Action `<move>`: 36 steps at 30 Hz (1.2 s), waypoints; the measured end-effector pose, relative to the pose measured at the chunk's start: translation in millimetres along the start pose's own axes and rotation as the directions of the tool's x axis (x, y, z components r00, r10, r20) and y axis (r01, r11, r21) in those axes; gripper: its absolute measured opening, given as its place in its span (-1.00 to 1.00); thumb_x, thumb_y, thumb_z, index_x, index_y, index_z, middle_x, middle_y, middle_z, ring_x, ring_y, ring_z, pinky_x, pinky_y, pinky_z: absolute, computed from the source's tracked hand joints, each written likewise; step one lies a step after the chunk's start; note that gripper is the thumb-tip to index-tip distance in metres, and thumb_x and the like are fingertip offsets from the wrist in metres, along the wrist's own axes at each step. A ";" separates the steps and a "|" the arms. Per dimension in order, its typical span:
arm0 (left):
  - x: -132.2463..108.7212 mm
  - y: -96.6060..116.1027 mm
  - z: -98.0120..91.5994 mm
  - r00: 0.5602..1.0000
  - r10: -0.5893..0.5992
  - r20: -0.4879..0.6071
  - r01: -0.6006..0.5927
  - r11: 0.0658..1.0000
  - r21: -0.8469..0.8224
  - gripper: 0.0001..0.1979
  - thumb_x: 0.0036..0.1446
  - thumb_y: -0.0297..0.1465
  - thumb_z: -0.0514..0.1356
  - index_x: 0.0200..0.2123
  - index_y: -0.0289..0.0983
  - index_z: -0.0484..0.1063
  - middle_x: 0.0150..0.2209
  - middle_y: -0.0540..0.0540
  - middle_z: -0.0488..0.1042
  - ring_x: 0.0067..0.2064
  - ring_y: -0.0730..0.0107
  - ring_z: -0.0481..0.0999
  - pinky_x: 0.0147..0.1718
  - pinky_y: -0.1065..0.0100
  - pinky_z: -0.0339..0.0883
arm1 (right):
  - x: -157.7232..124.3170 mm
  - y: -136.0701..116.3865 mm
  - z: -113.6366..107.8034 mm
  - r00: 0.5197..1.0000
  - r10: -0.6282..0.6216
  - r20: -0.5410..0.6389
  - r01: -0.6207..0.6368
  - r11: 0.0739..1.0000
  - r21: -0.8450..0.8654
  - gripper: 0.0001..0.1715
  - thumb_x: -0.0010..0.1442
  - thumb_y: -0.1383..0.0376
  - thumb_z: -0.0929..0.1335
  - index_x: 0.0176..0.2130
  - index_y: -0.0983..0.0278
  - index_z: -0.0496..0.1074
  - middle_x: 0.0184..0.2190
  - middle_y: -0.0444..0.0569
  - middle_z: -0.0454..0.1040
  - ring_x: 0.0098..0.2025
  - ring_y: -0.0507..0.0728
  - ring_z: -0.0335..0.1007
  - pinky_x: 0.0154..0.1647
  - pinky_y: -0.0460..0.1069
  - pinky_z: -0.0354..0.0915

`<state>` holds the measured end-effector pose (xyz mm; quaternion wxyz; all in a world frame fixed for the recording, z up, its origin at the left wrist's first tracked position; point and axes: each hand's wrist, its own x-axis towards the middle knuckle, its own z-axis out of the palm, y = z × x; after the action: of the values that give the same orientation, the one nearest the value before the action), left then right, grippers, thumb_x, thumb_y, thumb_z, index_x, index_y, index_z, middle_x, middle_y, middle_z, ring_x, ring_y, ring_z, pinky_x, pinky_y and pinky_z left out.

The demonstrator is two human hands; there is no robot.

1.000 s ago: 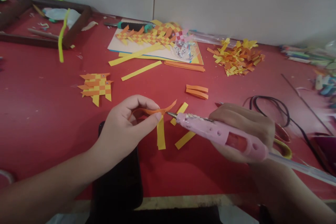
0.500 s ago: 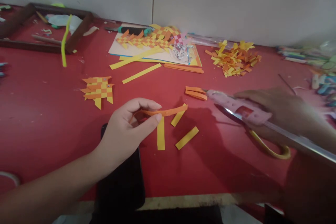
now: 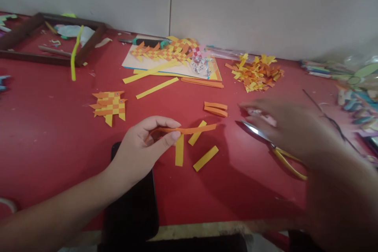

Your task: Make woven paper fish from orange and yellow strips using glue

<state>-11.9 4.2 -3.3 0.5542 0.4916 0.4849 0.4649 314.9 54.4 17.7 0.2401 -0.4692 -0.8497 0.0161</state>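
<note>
The fingers of my left hand [image 3: 141,143] are nearly closed: the thumb and the forefinger pinch one orange strip [image 3: 198,129], with only the thickness of paper between their tips. One part of this strip curves back inside my palm, and its free end points to the right of the fingers. Just below my thumb tip a yellow strip [image 3: 179,151] stretches toward me; whether it is joined to the orange one, I cannot tell.

To the right of these fingers, on the red worktop [image 3: 189,201], there is a short yellow piece [image 3: 194,138], which the orange strip crosses over in my sight, and nearer to me lies another yellow piece [image 3: 206,158], apart from it. A pair of orange strips [image 3: 215,109] lies beyond them.

My right hand [image 3: 291,130] is blurred. A pink tool [image 3: 262,116] shows partly at its fingers, but how far these are closed on it I cannot tell. Scissors [image 3: 285,161] with yellow handles lie under and just beside this hand, on its nearer side. Farther away than the right fingers is the heap of paper cuttings [image 3: 258,73]. To the left of my left fingers lies a woven fish-like piece [image 3: 110,106].
</note>
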 end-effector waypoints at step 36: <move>-1.8 1.8 2.0 0.951 -0.004 0.309 -0.029 0.994 0.102 -0.97 0.10 -0.41 0.32 -0.36 -0.20 0.60 -0.22 -0.07 0.61 -0.18 0.37 0.60 -0.18 0.44 0.50 | 12.9 -89.1 54.5 0.869 0.070 0.490 -0.451 0.519 0.726 -0.84 0.15 0.25 0.45 -0.37 0.31 0.52 -0.43 -0.10 0.45 -0.43 -0.03 0.33 -0.45 -0.13 0.25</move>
<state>-10.1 2.4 -1.2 0.5934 0.5898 0.4132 0.3596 215.7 25.8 -2.9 0.2455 -0.4130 -0.6892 0.5423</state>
